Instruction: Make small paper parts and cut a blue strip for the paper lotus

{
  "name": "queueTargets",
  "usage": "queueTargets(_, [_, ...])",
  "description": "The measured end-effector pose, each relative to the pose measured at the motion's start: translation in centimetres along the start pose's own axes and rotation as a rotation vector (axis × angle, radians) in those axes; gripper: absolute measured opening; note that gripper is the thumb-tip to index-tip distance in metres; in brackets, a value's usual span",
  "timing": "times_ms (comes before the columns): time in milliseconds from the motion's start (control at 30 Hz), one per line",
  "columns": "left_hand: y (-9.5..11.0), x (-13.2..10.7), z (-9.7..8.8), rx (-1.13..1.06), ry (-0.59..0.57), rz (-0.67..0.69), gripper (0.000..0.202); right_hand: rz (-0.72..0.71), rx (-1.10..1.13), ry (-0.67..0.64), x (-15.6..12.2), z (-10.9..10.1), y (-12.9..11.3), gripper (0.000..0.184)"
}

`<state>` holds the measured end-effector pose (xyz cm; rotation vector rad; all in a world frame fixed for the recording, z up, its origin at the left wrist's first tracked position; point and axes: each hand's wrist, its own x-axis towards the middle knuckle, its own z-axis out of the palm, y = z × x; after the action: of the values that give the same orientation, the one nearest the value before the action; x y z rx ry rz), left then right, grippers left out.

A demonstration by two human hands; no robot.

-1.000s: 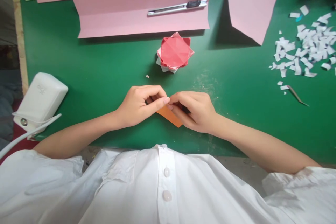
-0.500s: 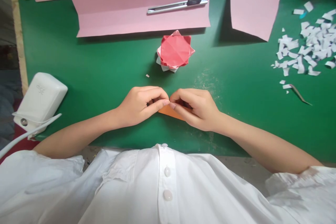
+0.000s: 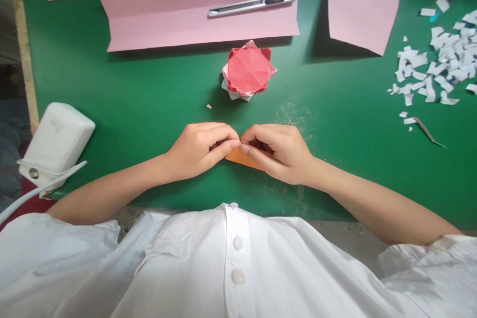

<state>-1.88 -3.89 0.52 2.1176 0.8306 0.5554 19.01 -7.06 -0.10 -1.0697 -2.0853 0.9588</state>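
An orange piece of paper point(image 3: 244, 157) is pinched between both hands near the front of the green table. My left hand point(image 3: 204, 149) grips its left part with thumb and forefinger. Close beside it, my right hand point(image 3: 281, 153) pinches the paper from the right, the two thumb tips nearly touching. Much of the orange paper lies hidden behind my fingers. Beyond the hands stands a folded paper flower point(image 3: 249, 70), red on top with pink and white points below.
A box cutter point(image 3: 251, 5) lies on a creased pink sheet point(image 3: 149, 22) at the back. Right of it sits a bent pink paper point(image 3: 363, 12). White paper scraps point(image 3: 452, 57) are heaped at right. At left stands a white charger point(image 3: 61, 134) with a cable.
Both hands keep the same pinch on the orange paper. The view has shifted very slightly, and little else differs.
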Motion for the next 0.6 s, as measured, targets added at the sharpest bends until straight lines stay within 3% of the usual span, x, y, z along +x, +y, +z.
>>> queueTargets(600, [-0.2, -0.17, 0.09, -0.011, 0.021, 0.057, 0.017, 0.017, -0.001, -0.027, 0.02, -0.11, 0.11, 0.012])
